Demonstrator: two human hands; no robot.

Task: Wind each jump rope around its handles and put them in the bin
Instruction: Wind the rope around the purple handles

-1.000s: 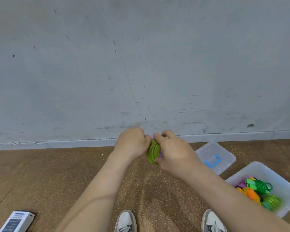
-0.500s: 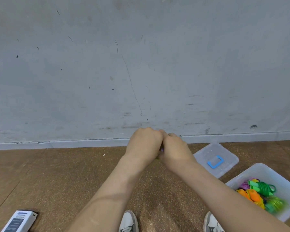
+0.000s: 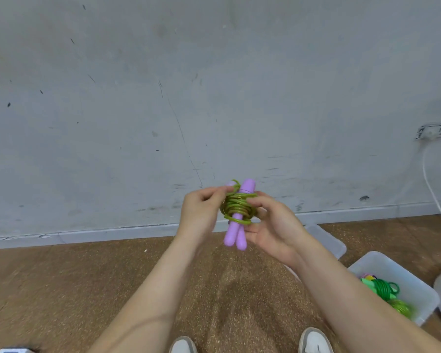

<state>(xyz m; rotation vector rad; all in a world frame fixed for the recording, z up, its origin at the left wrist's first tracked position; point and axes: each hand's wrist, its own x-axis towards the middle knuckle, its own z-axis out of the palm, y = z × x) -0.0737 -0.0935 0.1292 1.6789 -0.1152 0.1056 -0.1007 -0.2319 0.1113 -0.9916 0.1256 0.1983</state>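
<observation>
**Q:** What is held, and where?
**A:** One jump rope (image 3: 237, 208), held in the air between both hands, above the floor (image 3: 112, 289) and in front of the wall (image 3: 138, 98). Its two purple handles (image 3: 236, 236) lie side by side, near upright. The green cord is coiled round their middle.

**Q:** How do the hands stand?
**A:** Left hand (image 3: 201, 212): fingers curled, pinching cord at the upper left of the coil. Right hand (image 3: 275, 230): fingers curled round the right side of the coil, thumb low against the handles. Neither hand is free.

**Q:** Which step is in hand?
**A:** Judged to be the close of winding. No slack cord hangs below the bundle. A short loop stands up at the top, beside the left handle's cap. Whether that end is tucked in cannot be told.

**Q:** What does the next move call for?
**A:** Probably securing the loop under a turn, then carrying the bundle down and to the right. The bin (image 3: 392, 266) stands on the floor there, well apart from the bundle, and already holds other wound ropes (image 3: 382, 289). Its lid (image 3: 329, 240) lies on the floor beyond the right forearm, so the opening is free. The cord looks springy, so the coil likely needs a firm grip until it is released into the bin.
</observation>
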